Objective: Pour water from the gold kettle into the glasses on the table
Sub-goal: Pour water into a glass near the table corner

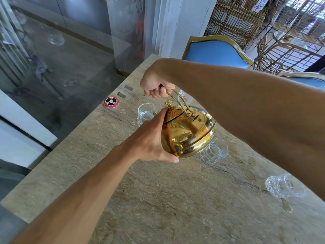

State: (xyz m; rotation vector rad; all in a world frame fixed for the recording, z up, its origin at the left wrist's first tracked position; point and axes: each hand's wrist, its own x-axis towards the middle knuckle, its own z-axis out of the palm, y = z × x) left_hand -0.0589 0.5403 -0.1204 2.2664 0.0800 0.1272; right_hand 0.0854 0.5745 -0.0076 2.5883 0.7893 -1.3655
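The gold kettle point(189, 132) hangs above the stone table point(158, 199), tilted away from me toward a clear glass point(146, 113) at the far side. My right hand point(155, 85) is closed on the kettle's gold handle from above. My left hand point(153, 138) cups the kettle's left side and base. A second glass point(215, 151) stands just right of the kettle, partly hidden by it. A third glass point(284, 186) stands near the right edge under my right forearm. Another glass point(182, 97) shows behind the handle. The spout is hidden.
A round red call button point(111, 102) lies near the table's far left edge, beside two small grey tags point(124, 92). A few water drops point(286, 206) sit on the table near the right glass. Blue chairs point(216, 50) stand beyond the far right side.
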